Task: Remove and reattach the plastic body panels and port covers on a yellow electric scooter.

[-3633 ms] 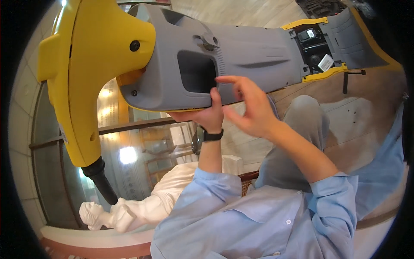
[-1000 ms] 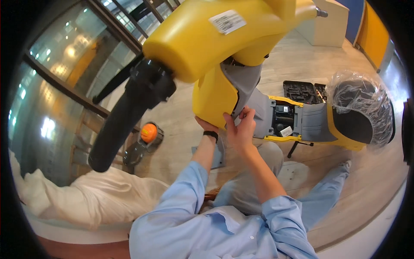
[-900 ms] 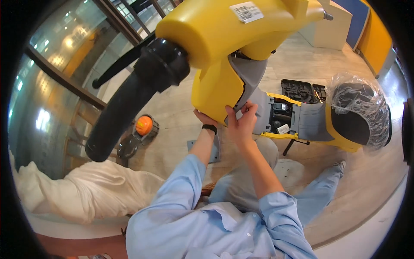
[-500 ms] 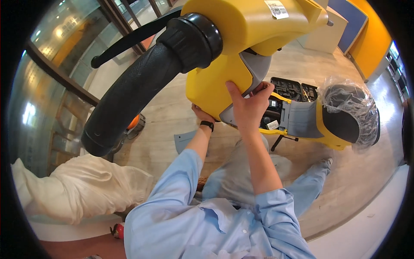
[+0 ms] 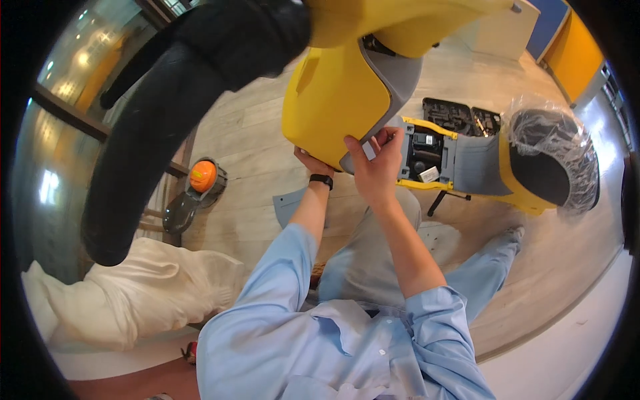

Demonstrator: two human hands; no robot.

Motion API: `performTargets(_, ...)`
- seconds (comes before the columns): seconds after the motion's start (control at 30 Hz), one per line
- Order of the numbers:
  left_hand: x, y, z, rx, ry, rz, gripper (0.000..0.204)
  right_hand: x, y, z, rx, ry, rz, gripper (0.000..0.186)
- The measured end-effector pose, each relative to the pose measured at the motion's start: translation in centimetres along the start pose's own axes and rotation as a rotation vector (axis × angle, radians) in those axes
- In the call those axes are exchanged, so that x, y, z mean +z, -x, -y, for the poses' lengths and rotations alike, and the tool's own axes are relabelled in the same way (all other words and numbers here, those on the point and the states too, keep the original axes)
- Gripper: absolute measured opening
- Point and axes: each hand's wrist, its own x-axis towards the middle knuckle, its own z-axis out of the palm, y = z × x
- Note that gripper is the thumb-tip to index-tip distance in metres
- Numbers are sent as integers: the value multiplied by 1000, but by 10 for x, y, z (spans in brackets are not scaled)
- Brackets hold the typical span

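A yellow electric scooter fills the upper middle, its black handlebar grip (image 5: 143, 133) close at the left. Its yellow front panel (image 5: 333, 100) has a grey inner panel (image 5: 393, 73) along the right side. My left hand (image 5: 312, 162) is under the yellow panel's lower edge, its fingers mostly hidden behind it. My right hand (image 5: 378, 163) is closed at the lower end of the grey panel, thumb outside and fingers curled; exactly what they pinch is partly hidden. Right of it lies the open floorboard bay (image 5: 427, 152) with black parts inside.
The scooter seat (image 5: 553, 157) is wrapped in clear plastic. An open black tool case (image 5: 450, 117) lies beyond the scooter. A grey flat panel (image 5: 288, 205) rests on the floor. An orange-and-black device (image 5: 203, 177) stands left, near cream cloth (image 5: 153, 280).
The handlebar has swung left and toward me, uncovering the orange device. My right hand has shifted slightly down and left along the panel edge. My left hand stays under the panel.
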Motion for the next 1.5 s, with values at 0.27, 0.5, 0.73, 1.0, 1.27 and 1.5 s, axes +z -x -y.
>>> performTargets(0.27, -3, 8, -16, 245, -508, 178, 43, -2, -8, 14, -74, 65, 129, 47)
performTargets(0.5, -2, 1, 7, 132, -731, 253, 44, 1, 3, 7, -158, -48, 89, 47)
performTargets(0.73, -46, -1, 20, 36, -969, 281, 44, -113, 49, -64, -71, 175, 20, 21)
performTargets(1.0, -66, -6, 15, 58, -1153, 273, 45, -180, 33, -274, -175, 627, 309, 62)
performTargets(1.27, -107, -26, -13, 103, -1333, 214, 45, -40, 80, -317, -60, 298, 217, 61)
performTargets(1.5, -136, -32, -35, 109, -1449, 191, 46, -35, 76, -324, -94, 296, -8, 56)
